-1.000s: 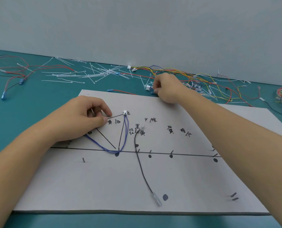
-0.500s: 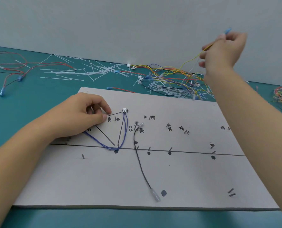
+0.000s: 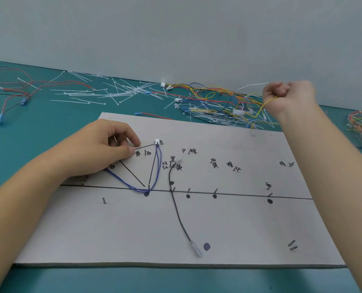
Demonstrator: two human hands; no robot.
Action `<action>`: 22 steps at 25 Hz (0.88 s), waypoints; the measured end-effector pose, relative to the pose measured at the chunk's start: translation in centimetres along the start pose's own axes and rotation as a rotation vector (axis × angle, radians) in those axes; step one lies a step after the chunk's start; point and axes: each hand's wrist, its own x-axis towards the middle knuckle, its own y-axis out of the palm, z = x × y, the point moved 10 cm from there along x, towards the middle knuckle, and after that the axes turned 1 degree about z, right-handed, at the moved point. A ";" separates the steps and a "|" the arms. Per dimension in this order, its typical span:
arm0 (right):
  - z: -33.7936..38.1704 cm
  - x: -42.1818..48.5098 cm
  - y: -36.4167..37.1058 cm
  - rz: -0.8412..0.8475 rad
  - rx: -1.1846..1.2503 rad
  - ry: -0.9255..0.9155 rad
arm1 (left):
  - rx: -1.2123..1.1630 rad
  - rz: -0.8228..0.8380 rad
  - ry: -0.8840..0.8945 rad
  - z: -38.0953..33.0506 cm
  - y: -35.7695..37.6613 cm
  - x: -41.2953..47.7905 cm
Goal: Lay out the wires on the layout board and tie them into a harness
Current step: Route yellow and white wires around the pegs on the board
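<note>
Seeing the white layout board (image 3: 116, 233) flat on the teal table (image 3: 27, 127), its near edge closest to me. On it, a black wire (image 3: 179, 212) runs from a clear-sleeved terminal (image 3: 197, 251) up past the pins on the drawn baseline. A blue wire pair (image 3: 154, 172) loops from the small white connector (image 3: 157, 141) down round a pin and back under my left hand (image 3: 104, 149). That hand rests on the board, thumb and fingertips pinched together; what they pinch I can't tell. Board labels are handwritten Chinese, mostly too small to read. Further out, my right hand (image 3: 288, 98) is fisted on a yellow wire (image 3: 258, 112), raised above the loose wire pile (image 3: 214, 100). White cable ties (image 3: 112, 92) are scattered left of the pile.
</note>
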 end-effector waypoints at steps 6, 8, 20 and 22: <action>-2.6 -4.1 0.2 0.125 0.012 0.180 | 0.000 0.001 -0.003 0.1 -0.1 0.0; -3.1 -5.8 0.0 0.151 -0.017 0.265 | 0.003 0.001 -0.003 0.0 -0.1 -0.1; -10.2 -18.1 1.5 0.437 -0.590 0.462 | -0.139 -0.034 0.030 -1.6 -1.8 -1.2; -10.9 -18.7 1.8 0.440 -0.525 0.489 | -0.265 -0.033 0.088 -3.3 -1.9 -1.7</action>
